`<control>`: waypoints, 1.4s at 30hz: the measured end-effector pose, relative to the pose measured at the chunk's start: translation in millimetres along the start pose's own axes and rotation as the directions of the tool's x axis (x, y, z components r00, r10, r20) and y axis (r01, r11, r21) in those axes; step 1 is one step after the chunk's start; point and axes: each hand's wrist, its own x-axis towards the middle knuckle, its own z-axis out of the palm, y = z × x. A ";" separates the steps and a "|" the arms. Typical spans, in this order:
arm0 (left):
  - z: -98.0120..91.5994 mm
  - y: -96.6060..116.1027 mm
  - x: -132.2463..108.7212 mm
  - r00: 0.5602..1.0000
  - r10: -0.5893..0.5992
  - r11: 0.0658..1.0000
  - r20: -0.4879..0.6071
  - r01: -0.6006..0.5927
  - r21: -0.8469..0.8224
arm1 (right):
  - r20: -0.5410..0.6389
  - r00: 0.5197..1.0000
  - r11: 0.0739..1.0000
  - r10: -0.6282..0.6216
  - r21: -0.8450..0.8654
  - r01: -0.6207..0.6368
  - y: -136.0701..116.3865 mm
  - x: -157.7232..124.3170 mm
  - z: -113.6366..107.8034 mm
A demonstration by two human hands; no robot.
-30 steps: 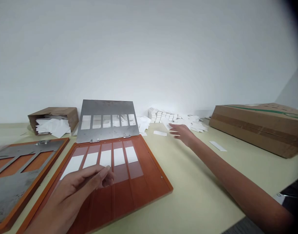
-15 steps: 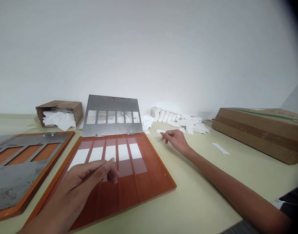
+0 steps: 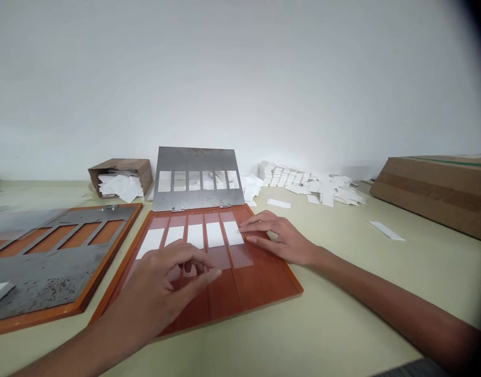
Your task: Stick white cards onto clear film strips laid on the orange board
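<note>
An orange slotted tray (image 3: 260, 285) lies in front of me with its grey metal lid (image 3: 197, 196) hinged up at the far edge. Several white cards (image 3: 214, 234) lie side by side in its channels. My left hand (image 3: 167, 285) hovers over the near middle channels, fingers spread and bent, holding nothing. My right hand (image 3: 280, 240) rests flat on the tray's right side, its fingertips at the rightmost white card (image 3: 232, 232), fingers stretched out.
A second orange tray with a closed metal stencil (image 3: 47, 262) lies at left. A small cardboard box of white sheets (image 3: 120, 179) stands behind. Loose and stacked white cards (image 3: 303, 183) lie at back right, a single strip (image 3: 385, 230) and a large carton (image 3: 437, 193) to the right.
My right hand drew back from the card pile at the back right and came down onto the tray's right side. My left hand spread its fingers over the tray. The view shifted left.
</note>
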 end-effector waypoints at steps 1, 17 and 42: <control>-0.1 1.7 0.4 0.999 0.045 0.997 0.013 -0.045 0.060 | 0.010 1.000 0.999 -0.026 -0.024 0.026 3.0 0.6 1.2; 33.1 13.4 64.5 0.805 0.425 0.579 0.415 -0.594 0.559 | 0.226 0.973 0.990 -0.035 -0.125 0.065 12.7 6.1 -4.3; 18.4 6.1 97.8 0.936 0.251 0.886 0.247 -0.325 0.331 | 0.344 0.934 0.994 -0.099 -0.007 0.107 37.3 21.0 -20.2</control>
